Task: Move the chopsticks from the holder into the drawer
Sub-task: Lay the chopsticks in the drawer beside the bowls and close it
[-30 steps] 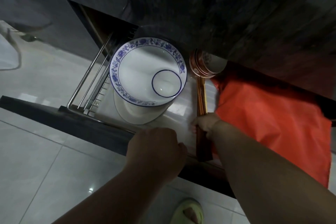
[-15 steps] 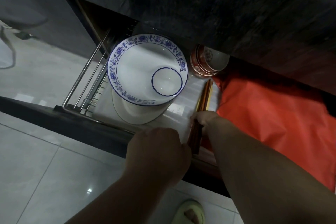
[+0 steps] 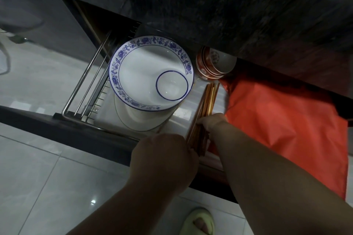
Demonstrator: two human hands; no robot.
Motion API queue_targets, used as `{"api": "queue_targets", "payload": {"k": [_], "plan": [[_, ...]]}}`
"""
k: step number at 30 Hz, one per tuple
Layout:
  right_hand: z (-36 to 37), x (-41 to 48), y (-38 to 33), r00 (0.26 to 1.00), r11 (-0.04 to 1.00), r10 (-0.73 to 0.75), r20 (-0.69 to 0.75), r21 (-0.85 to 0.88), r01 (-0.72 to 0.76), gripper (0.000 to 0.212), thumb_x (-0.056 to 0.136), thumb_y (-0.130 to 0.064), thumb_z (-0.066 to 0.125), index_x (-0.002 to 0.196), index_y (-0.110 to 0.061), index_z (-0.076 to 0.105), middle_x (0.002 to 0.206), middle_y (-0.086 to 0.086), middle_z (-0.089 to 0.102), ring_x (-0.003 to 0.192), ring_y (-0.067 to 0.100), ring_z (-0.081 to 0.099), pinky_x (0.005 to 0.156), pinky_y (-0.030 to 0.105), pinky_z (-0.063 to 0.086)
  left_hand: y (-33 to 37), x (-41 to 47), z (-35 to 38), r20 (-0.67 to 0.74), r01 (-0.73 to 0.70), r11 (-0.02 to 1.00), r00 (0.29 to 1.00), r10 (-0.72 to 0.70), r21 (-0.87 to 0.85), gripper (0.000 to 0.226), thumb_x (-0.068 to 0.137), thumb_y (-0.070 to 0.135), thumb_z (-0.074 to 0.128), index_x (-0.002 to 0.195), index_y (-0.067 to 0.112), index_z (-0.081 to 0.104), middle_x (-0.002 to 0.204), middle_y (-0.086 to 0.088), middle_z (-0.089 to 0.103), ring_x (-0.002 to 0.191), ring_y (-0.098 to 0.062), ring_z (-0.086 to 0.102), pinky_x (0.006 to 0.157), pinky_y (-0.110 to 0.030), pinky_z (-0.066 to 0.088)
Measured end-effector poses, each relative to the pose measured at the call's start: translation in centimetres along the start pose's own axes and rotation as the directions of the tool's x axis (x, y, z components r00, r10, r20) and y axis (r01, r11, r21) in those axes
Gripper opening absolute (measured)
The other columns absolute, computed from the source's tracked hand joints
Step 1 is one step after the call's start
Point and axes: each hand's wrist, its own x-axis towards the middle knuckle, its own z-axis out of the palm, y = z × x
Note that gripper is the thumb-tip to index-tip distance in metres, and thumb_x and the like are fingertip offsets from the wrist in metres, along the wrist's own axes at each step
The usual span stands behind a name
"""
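Observation:
A bundle of brown wooden chopsticks [image 3: 207, 101] lies in the pulled-out drawer [image 3: 91, 129], tips pointing away toward the red bowls. My right hand [image 3: 212, 122] is closed over the middle of the bundle. My left hand [image 3: 164, 160] rests on the drawer's front edge, fingers curled, touching the near ends of the chopsticks. No holder is in view.
A stack of white plates with blue floral rims [image 3: 150, 72], a small blue-rimmed bowl [image 3: 172, 86] on top, fills the drawer's left. Red patterned bowls [image 3: 214, 65] stand behind. An orange bag [image 3: 277, 124] fills the right side. The dark countertop [image 3: 229, 5] overhangs. My slipper [image 3: 198, 223] is on the tiled floor.
The chopstick bundle has swung from straight to slanted, its near ends shifting left toward my left hand. My right hand moved with it.

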Motion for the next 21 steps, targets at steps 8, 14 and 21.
{"api": "queue_targets", "payload": {"k": [8, 14, 21], "plan": [[-0.6, -1.4, 0.1, 0.990, 0.974, -0.129, -0.060, -0.194, 0.115, 0.045, 0.074, -0.033, 0.079, 0.104, -0.002, 0.067, 0.096, 0.013, 0.069, 0.089, 0.032, 0.070, 0.075, 0.040, 0.060, 0.0, 0.1, 0.2, 0.014, 0.018, 1.000, 1.000, -0.018, 0.020, 0.038, 0.073, 0.055, 0.036, 0.056, 0.022, 0.043, 0.052, 0.003, 0.043, 0.056, -0.016, 0.054, 0.052, -0.026, 0.029], [0.2, -1.8, -0.3, 0.980, 0.971, -0.130, -0.151, -0.220, 0.095, 0.083, 0.062, -0.047, 0.083, 0.124, -0.008, 0.044, 0.122, 0.012, 0.053, 0.105, 0.030, 0.061, 0.079, 0.034, 0.053, 0.1, 0.1, 0.2, 0.036, 0.041, 0.999, 0.998, -0.042, 0.028, 0.037, 0.074, 0.055, 0.041, 0.061, 0.022, 0.048, 0.068, 0.002, 0.062, 0.067, -0.018, 0.062, 0.055, -0.027, 0.030], [1.0, -1.6, -0.8, 0.981, 0.932, -0.070, -0.180, -0.363, 0.000, 0.077, 0.077, -0.044, 0.070, 0.133, -0.004, 0.036, 0.132, 0.014, 0.040, 0.115, 0.032, 0.054, 0.089, 0.037, 0.048, 0.2, 0.0, -0.1, 0.048, 0.031, 0.999, 0.998, -0.032, 0.010, 0.038, 0.075, 0.055, 0.041, 0.056, 0.023, 0.036, 0.066, 0.007, 0.057, 0.067, -0.017, 0.061, 0.055, -0.028, 0.026]]}}
